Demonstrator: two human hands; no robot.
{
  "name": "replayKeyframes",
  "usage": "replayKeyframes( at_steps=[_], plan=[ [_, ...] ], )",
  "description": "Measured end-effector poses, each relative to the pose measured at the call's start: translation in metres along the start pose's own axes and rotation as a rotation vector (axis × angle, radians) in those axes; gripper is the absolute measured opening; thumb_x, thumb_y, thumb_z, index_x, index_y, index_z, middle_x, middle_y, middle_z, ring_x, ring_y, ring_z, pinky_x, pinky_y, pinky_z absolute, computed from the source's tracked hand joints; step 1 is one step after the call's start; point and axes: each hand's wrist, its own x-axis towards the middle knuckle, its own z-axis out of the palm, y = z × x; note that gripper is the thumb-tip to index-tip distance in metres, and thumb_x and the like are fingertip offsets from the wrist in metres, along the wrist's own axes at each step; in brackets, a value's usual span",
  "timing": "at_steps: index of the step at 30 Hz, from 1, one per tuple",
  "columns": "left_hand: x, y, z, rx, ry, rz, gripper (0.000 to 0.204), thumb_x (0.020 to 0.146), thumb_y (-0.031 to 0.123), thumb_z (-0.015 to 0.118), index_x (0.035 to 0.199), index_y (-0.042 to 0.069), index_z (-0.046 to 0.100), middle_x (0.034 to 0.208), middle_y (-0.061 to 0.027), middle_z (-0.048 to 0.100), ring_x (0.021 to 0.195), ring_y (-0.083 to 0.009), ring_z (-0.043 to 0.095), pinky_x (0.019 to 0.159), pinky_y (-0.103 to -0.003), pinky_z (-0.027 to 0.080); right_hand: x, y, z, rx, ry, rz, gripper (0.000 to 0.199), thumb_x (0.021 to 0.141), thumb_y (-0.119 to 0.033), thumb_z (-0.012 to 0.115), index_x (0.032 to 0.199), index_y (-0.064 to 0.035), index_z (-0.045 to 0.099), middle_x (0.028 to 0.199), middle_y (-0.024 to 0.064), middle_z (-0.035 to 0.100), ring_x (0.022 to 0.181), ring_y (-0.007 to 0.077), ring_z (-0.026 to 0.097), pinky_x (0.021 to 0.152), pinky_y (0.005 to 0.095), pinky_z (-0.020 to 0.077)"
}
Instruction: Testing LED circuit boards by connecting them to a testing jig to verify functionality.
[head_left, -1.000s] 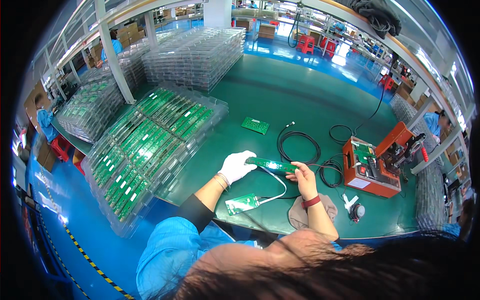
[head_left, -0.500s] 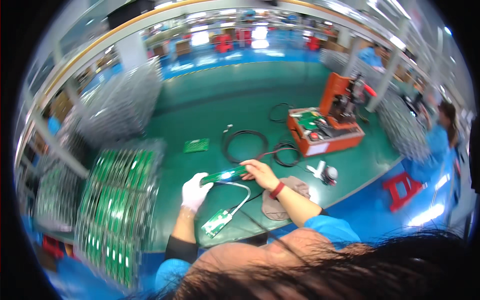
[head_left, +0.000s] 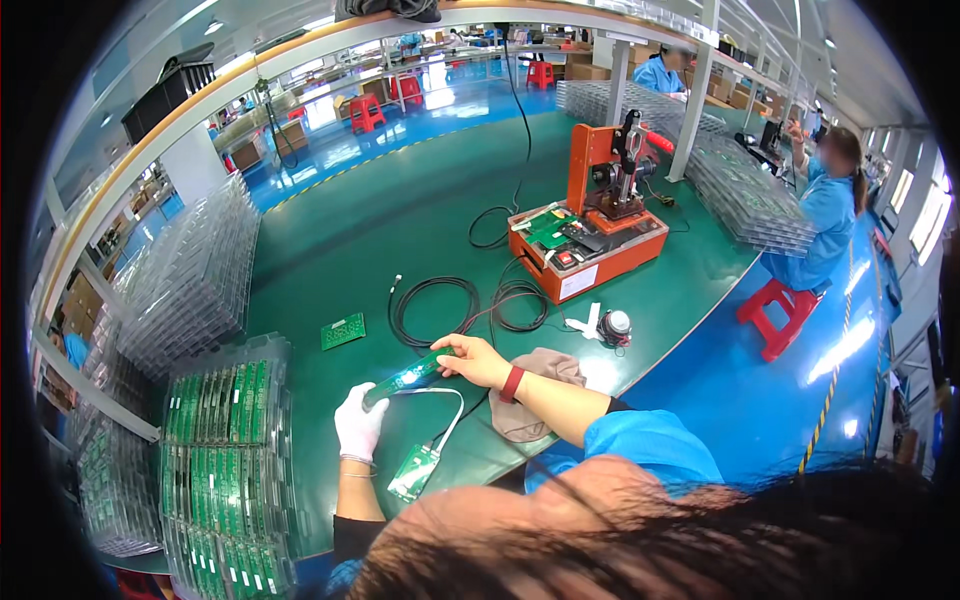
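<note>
A long, narrow green circuit board (head_left: 412, 378) is held up between my two hands above the table, a bright glint along its middle. Its left end sits in the closed fingers of my left hand (head_left: 358, 424), which wears a white glove. The bare fingers of my right hand (head_left: 476, 362) pinch its other end; a red band circles that wrist. Below the held board, a white cable (head_left: 460, 402) curves down to a smaller green board (head_left: 414, 473) lying near the table's front edge. Whether the cable's upper end joins the held board is unclear.
Trays of green boards (head_left: 215, 440) stand at the left, beside stacked clear trays (head_left: 195, 280). An orange press fixture (head_left: 600, 245), coiled black cables (head_left: 435, 308), a loose green board (head_left: 343, 331), a brown cloth (head_left: 535, 395) and a small round device (head_left: 615, 326) occupy the table. A co-worker (head_left: 825, 205) sits at right.
The head view has swung, so the table and its things appear shifted left. Both hands still grip the long board, its right end now tilted higher in the picture.
</note>
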Motion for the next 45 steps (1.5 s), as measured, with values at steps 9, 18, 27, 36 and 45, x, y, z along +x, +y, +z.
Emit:
replayKeyframes(
  at_steps=[9,18,27,36,45],
  plan=[
    [-0.002,-0.003,0.001,0.067,0.032,0.011,0.037,0.070,0.011,0.073,0.107,0.007,0.066,0.086,-0.0075,0.070,0.070,-0.0206,0.064,0.068,-0.030,0.052,-0.003,0.001,0.006,-0.009,0.033,-0.024,0.025,0.090,-0.005,0.060,0.114,-0.0028,0.061,0.082,0.0058,0.064,0.072,0.0136,0.064,0.066,0.0242,0.0525],
    [0.004,-0.024,0.007,0.177,0.098,0.274,0.036,0.074,0.019,0.074,0.107,0.007,0.065,0.091,-0.0061,0.069,0.069,-0.0223,0.062,0.067,-0.030,0.051,0.006,0.003,0.007,0.087,0.024,0.015,0.027,0.089,-0.003,0.062,0.116,-0.0020,0.060,0.088,0.0097,0.065,0.072,0.0156,0.064,0.068,0.0257,0.0551],
    [-0.002,-0.005,0.001,0.192,0.072,0.126,0.035,0.075,0.021,0.071,0.107,0.008,0.066,0.084,-0.0065,0.066,0.063,-0.0205,0.058,0.063,-0.030,0.048,0.003,0.000,0.012,0.153,0.043,0.037,0.029,0.089,0.000,0.059,0.118,-0.0022,0.058,0.092,0.0109,0.065,0.078,0.0165,0.065,0.072,0.0254,0.0557],
    [-0.005,0.017,0.005,0.142,0.038,-0.051,0.038,0.077,0.010,0.072,0.113,0.003,0.064,0.073,-0.0043,0.062,0.058,-0.0119,0.054,0.057,-0.024,0.044,-0.005,-0.008,0.009,0.034,0.073,-0.009,0.028,0.087,0.000,0.060,0.115,-0.0019,0.060,0.090,0.0091,0.066,0.073,0.0144,0.063,0.069,0.0243,0.0533],
    [-0.001,0.014,0.011,0.129,0.110,-0.103,0.041,0.074,0.007,0.072,0.114,0.003,0.063,0.073,-0.0035,0.061,0.057,-0.0106,0.051,0.056,-0.023,0.043,0.003,-0.001,0.010,-0.270,0.143,-0.129,0.028,0.082,-0.009,0.066,0.110,-0.0110,0.064,0.075,0.0049,0.068,0.057,0.0151,0.059,0.055,0.0273,0.0468]
  ],
)
